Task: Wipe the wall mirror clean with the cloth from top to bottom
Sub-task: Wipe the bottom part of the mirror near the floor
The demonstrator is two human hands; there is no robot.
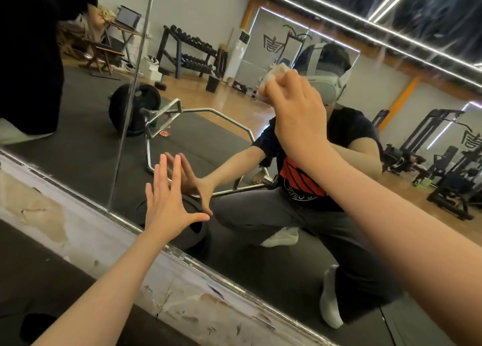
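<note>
Left hand (167, 210): fingers straight and spread, pressed flat on the wall mirror (208, 147) near its lower edge. Right hand (297, 108): grip clenched round a crumpled white cloth (273, 78), held against the mirror higher up.

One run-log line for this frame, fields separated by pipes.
left hand: flat on wall mirror, fingers spread | right hand: presses white cloth to glass | stage: wiping
</note>
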